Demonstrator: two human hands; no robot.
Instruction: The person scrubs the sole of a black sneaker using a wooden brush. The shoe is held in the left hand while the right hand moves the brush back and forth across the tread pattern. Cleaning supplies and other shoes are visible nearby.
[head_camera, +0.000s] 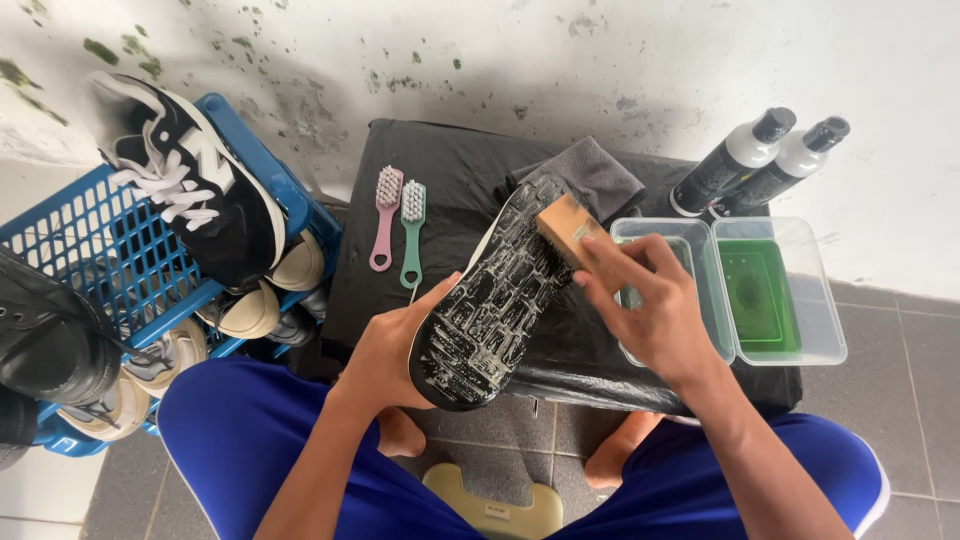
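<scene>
Head view showed me scrubbing: my left hand (392, 350) gripped the black soapy-soled shoe (490, 295), right hand (650, 300) clenched the wooden brush (565, 225); next, I judged, more strokes nearward.

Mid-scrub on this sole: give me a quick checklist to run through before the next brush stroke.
1. Left hand grips the shoe, sole up: ok.
2. Right hand holds the wooden brush on the sole: ok.
3. Foam covers the sole: ok.
4. Liquid in the green tub, within reach: ok.
5. Liquid in the clear tub: cannot tell.
6. Spare brushes lie on the black mat: ok.
</scene>
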